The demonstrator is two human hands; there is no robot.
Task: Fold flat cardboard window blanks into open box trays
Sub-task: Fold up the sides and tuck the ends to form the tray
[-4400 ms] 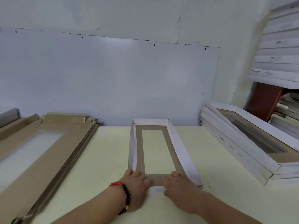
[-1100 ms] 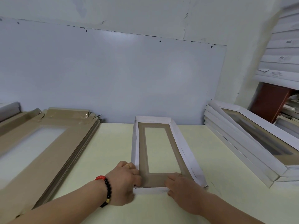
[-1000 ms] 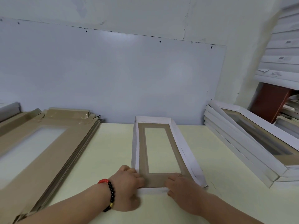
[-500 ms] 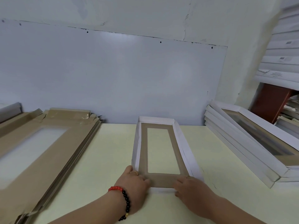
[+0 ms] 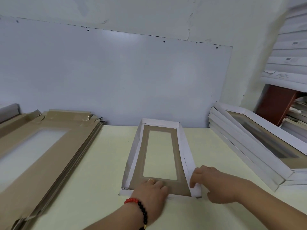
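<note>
Presently the cardboard blank (image 5: 160,156), brown inside with a cut-out window and white outer flaps, lies at table centre, long axis running from 6 to 12 o'clock, far end against the wall panel (image 5: 116,77). Far and side walls stand partly raised; the near end flap lies flat on the table (image 5: 103,163).

Handling judgement: light, thin board, stiff across panels but weak around the window frame and at scored creases. Likely to skid on the smooth top unless pinned. Best held at the corners and along flap edges, not across the window.

Left hand (image 5: 152,195) lies palm down on the near brown border at 6 o'clock, fingers extended and flat, pressing the base; it grips nothing. Right hand (image 5: 216,185) is at the near right corner, about 4 o'clock from the window, fingers loosely bent against the white side flap (image 5: 188,163); thumb contact is hidden, so a pinch cannot be confirmed.

Flat blanks (image 5: 41,150) are stacked at 9 o'clock; folded trays (image 5: 259,151) at 3 o'clock.
</note>
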